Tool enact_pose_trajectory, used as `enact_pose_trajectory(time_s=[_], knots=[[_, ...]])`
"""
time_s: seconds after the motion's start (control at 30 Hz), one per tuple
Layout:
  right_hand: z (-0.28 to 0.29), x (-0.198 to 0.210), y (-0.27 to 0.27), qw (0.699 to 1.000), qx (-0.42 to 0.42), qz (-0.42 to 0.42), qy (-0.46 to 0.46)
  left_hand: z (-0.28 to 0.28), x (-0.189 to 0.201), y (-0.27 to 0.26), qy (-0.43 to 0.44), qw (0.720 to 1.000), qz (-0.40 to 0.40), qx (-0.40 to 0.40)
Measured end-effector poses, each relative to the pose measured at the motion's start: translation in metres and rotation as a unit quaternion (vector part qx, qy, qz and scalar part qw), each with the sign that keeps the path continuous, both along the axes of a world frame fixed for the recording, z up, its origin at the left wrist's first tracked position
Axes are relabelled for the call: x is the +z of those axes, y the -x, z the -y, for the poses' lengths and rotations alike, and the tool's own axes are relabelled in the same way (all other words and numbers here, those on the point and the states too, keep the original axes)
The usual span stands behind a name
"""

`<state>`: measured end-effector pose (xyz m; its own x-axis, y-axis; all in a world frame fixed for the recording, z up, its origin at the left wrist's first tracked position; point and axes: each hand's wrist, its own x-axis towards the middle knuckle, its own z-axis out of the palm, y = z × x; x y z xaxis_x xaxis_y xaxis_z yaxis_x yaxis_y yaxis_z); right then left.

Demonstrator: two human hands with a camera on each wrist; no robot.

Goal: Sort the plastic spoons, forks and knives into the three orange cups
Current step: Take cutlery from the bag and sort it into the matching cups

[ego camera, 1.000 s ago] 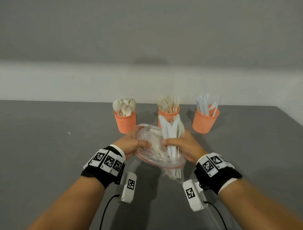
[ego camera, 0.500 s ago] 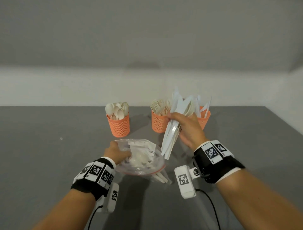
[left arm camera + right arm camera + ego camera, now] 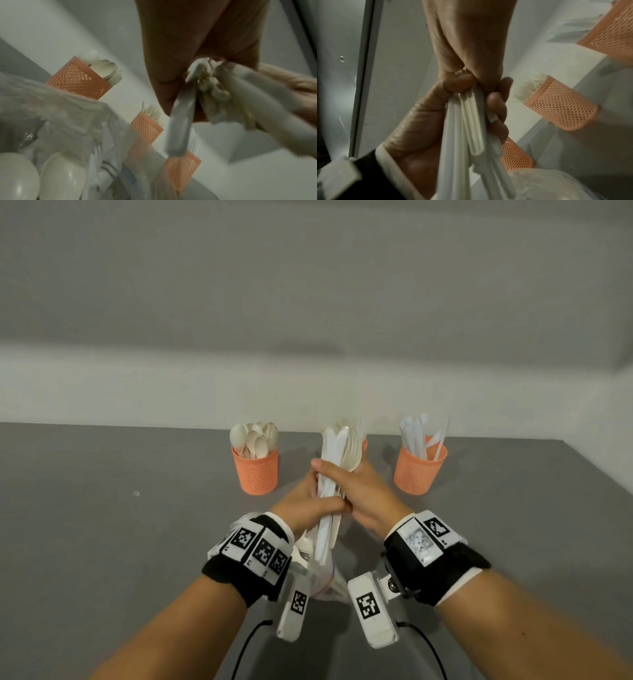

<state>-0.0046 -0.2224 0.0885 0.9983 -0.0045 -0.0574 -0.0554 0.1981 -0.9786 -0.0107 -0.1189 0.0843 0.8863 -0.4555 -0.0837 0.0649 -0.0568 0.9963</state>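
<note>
Bundle: a mixed bundle of white plastic cutlery (image 3: 330,484), knives and forks among them, is being held upright above the grey table (image 3: 102,508), in front of the middle cup.
Right hand: the right hand (image 3: 368,494) is being wrapped round the upper part of the bundle, fingers curled and clamped on it.
Left hand: the left hand (image 3: 308,508) is being closed round the lower handles just beneath the right hand, the two hands touching; in the right wrist view its fingers (image 3: 496,105) are seen curled over the handles.
Bag: a clear plastic bag (image 3: 56,115) is lying on the table below the wrists, with more white spoons (image 3: 61,177) seen through it in the left wrist view.
Left cup: the spoon cup (image 3: 255,470), orange mesh, is standing upright at the left of the row and is filled with spoons, bowls up.
Middle cup: the fork cup (image 3: 561,104) is being largely hidden behind the bundle in the head view; fork tines are sticking out of it.
Right cup: the knife cup (image 3: 419,470) is standing upright at the right of the row, holding white knives.
Spacing: the three cups are being kept apart in a row near the far table edge.
</note>
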Motion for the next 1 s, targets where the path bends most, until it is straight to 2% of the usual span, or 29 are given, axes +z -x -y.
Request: enact_pose_trajectory(time_s=[0.1, 0.2, 0.27, 0.33, 0.4, 0.53, 0.67, 0.8, 0.87, 0.97, 1.0], knots=[[0.002, 0.000, -0.001, 0.997, 0.027, -0.001, 0.071, 0.001, -0.002, 0.001, -0.014, 1.000, -0.010, -0.001], [0.008, 0.001, 0.001, 0.989, 0.052, 0.002, 0.141, 0.000, -0.006, -0.002, 0.007, 0.998, -0.041, 0.047], [0.011, 0.001, 0.003, 0.979, 0.011, 0.024, 0.202, -0.002, -0.010, -0.005, 0.038, 0.994, -0.050, 0.093], [0.011, 0.004, 0.008, 0.960, -0.081, 0.073, 0.259, -0.004, -0.011, -0.007, 0.071, 0.988, -0.046, 0.132], [0.008, 0.008, 0.013, 0.942, -0.109, 0.124, 0.294, -0.003, -0.011, -0.010, 0.073, 0.985, -0.012, 0.156], [0.004, 0.013, 0.010, 0.922, -0.070, 0.121, 0.360, 0.002, -0.009, -0.011, 0.032, 0.990, 0.052, 0.124], [0.015, 0.013, -0.001, 0.911, -0.041, 0.095, 0.399, 0.006, -0.013, -0.014, 0.049, 0.995, 0.051, 0.073], [0.024, 0.008, -0.002, 0.913, -0.033, 0.085, 0.396, 0.013, -0.016, -0.017, 0.078, 0.995, 0.046, 0.041], [0.029, 0.006, -0.005, 0.927, -0.022, 0.066, 0.367, 0.017, -0.018, -0.021, 0.098, 0.994, 0.029, 0.042], [0.038, 0.009, -0.006, 0.982, -0.002, 0.008, 0.188, 0.023, -0.016, -0.024, 0.144, 0.989, -0.018, 0.038], [0.041, 0.011, -0.007, 0.992, 0.000, -0.007, 0.124, 0.025, -0.016, -0.027, 0.157, 0.986, -0.033, 0.040]])
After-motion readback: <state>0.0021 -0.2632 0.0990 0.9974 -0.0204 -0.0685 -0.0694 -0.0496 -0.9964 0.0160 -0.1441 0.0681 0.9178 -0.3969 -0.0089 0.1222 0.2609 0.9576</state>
